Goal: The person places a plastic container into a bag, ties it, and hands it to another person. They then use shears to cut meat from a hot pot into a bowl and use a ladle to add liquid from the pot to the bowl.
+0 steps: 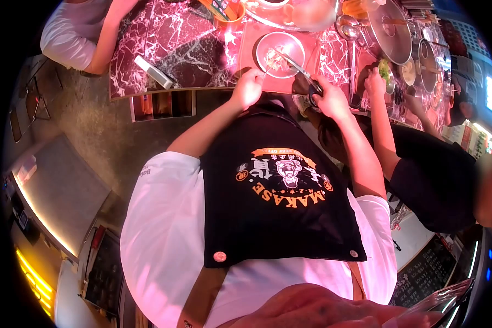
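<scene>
My right hand point(331, 98) is closed on the dark handles of a pair of scissors point(298, 66). Their metal blades reach over a round bowl point(261, 48) and into the pale, shredded-looking food point(277, 60) inside it. At the bowl's near left side, my left hand point(249, 88) is closed with its fingertips pinched together. Something thin seems to run from those fingers into the food, too small to name. The bowl stands close to the front edge of a dark marbled table point(186, 27) under pink light.
A white handheld device point(153, 72) lies at the table's left front edge. Large round metal lids or pans point(391, 30) crowd the right. A co-worker in black point(429, 186) stands close at my right, one hand point(375, 82) near some greens point(385, 69). Another person's arm point(101, 46) rests far left.
</scene>
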`<state>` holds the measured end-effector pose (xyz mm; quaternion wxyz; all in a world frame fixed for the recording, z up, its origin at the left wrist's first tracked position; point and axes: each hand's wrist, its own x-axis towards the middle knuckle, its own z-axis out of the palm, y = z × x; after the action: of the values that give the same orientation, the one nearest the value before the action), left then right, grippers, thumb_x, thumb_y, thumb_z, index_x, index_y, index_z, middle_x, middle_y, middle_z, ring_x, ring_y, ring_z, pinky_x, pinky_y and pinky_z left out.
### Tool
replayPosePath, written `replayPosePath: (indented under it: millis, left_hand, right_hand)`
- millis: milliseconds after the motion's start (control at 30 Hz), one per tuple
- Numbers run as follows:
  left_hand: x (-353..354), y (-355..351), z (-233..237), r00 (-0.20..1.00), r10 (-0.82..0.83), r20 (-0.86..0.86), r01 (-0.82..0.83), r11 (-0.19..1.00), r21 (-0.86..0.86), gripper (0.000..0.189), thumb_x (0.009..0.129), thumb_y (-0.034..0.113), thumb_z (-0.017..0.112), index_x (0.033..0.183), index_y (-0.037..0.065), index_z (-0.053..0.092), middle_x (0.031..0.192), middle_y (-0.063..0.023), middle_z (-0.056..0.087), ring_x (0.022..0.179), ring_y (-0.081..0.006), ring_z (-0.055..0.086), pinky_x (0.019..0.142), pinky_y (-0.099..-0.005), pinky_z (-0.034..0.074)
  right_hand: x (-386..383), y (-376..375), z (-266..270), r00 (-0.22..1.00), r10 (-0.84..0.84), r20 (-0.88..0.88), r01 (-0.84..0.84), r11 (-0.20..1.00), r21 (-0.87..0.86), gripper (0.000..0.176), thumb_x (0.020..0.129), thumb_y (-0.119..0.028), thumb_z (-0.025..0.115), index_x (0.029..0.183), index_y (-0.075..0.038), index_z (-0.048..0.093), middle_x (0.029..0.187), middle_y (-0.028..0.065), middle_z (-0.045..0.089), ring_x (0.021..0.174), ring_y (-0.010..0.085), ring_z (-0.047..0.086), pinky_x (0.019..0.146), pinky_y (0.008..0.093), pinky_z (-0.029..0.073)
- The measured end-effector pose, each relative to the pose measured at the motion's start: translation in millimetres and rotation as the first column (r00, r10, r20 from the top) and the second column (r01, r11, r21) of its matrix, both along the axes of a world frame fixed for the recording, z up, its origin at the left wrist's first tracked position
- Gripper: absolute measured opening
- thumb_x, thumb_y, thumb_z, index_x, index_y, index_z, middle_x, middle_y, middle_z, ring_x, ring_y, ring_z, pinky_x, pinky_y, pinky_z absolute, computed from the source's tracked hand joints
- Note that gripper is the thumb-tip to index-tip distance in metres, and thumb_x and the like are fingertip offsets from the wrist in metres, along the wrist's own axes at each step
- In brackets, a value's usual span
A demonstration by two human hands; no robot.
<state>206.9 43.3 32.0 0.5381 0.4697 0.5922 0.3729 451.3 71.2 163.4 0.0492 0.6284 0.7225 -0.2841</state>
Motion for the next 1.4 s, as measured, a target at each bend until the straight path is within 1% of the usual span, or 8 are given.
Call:
replayPosePath:
  millis: [233, 300, 433, 733, 800, 1000, 1333, 1400]
  left_hand:
    - [-3, 2, 2, 1.0, -0.022, 0.01, 0.022, 0.999, 0.028, 0.019, 0.094, 0.014, 0.053, 0.099, -0.001, 0.064, 0.09, -0.0191, 0.067, 0.085, -0.0282, 0.066, 0.079, -0.0362, 0.05]
    - [-4, 2, 8, 0.999, -0.038, -0.03, 0.039, 0.998, 0.054, 0.018, 0.093, 0.014, 0.054, 0.099, -0.001, 0.063, 0.092, -0.0191, 0.068, 0.088, -0.0296, 0.066, 0.079, -0.0374, 0.05]
    - [-3, 1, 3, 0.996, -0.056, -0.074, 0.063, 0.993, 0.101, 0.016, 0.095, 0.01, 0.054, 0.104, 0.0, 0.062, 0.091, -0.0155, 0.066, 0.086, -0.0216, 0.064, 0.078, -0.0318, 0.049]
    - [-10, 1, 1, 0.978, -0.031, -0.204, 0.054, 0.993, 0.105, 0.017, 0.092, 0.015, 0.056, 0.102, 0.005, 0.064, 0.093, -0.0215, 0.067, 0.09, -0.036, 0.066, 0.079, -0.0415, 0.051]
    - [-12, 0, -9, 0.995, -0.019, -0.102, 0.033, 0.99, 0.135, 0.016, 0.095, 0.009, 0.054, 0.104, -0.001, 0.061, 0.086, -0.0139, 0.065, 0.078, -0.0177, 0.062, 0.074, -0.0303, 0.049]
    - [-13, -3, -1, 0.997, -0.035, -0.073, 0.045, 0.988, 0.149, 0.015, 0.096, 0.009, 0.054, 0.104, -0.002, 0.061, 0.085, -0.0112, 0.064, 0.081, -0.0135, 0.06, 0.075, -0.0274, 0.048]
    - [2, -5, 5, 0.995, -0.039, 0.088, 0.021, 0.98, 0.197, 0.016, 0.098, 0.011, 0.053, 0.102, 0.0, 0.062, 0.082, -0.0044, 0.061, 0.073, -0.0102, 0.055, 0.067, -0.025, 0.047]
    - [3, -5, 16, 0.944, 0.08, 0.319, -0.02, 0.982, -0.188, 0.015, 0.098, 0.012, 0.052, 0.101, 0.003, 0.063, 0.074, -0.0012, 0.056, 0.059, -0.0061, 0.048, 0.052, -0.0222, 0.038]
  right_hand:
    - [24, -6, 18, 0.995, -0.029, -0.092, 0.023, 0.998, -0.062, 0.055, 0.077, -0.014, 0.067, 0.129, -0.018, 0.051, 0.102, 0.0195, 0.068, 0.098, 0.0377, 0.065, 0.084, 0.0437, 0.05]
    - [5, 1, 42, 0.988, -0.102, 0.117, 0.122, 0.976, -0.18, 0.053, 0.078, -0.013, 0.067, 0.128, -0.016, 0.049, 0.097, 0.0166, 0.067, 0.094, 0.0323, 0.067, 0.083, 0.0389, 0.05]
    - [2, 3, 39, 0.996, -0.079, 0.041, 0.084, 0.985, -0.15, 0.054, 0.079, -0.018, 0.068, 0.129, -0.018, 0.049, 0.096, 0.0169, 0.067, 0.092, 0.0325, 0.067, 0.082, 0.0394, 0.05]
    - [9, 3, 13, 0.992, -0.058, -0.11, 0.057, 0.998, -0.011, 0.047, 0.076, -0.011, 0.068, 0.122, -0.013, 0.058, 0.105, 0.0173, 0.068, 0.098, 0.0341, 0.066, 0.086, 0.0415, 0.051]
    - [17, -5, 34, 0.985, -0.129, -0.114, 0.117, 0.987, -0.108, 0.052, 0.078, -0.003, 0.065, 0.128, -0.012, 0.053, 0.105, 0.0156, 0.069, 0.102, 0.0254, 0.067, 0.088, 0.0343, 0.05]
    - [3, -10, 51, 0.99, -0.068, 0.124, 0.081, 0.991, -0.109, 0.057, 0.076, -0.031, 0.068, 0.129, -0.02, 0.05, 0.106, 0.0157, 0.068, 0.102, 0.0335, 0.065, 0.086, 0.0422, 0.05]
    - [-35, 2, 18, 0.979, -0.07, 0.192, 0.095, 0.988, -0.122, 0.061, 0.077, -0.037, 0.069, 0.131, -0.017, 0.049, 0.121, 0.016, 0.063, 0.113, 0.0325, 0.06, 0.093, 0.0441, 0.047]
    - [-37, -1, 15, 0.98, -0.082, 0.183, 0.097, 0.992, -0.077, 0.061, 0.077, -0.035, 0.07, 0.13, -0.017, 0.049, 0.118, 0.0153, 0.064, 0.112, 0.0321, 0.061, 0.093, 0.044, 0.047]
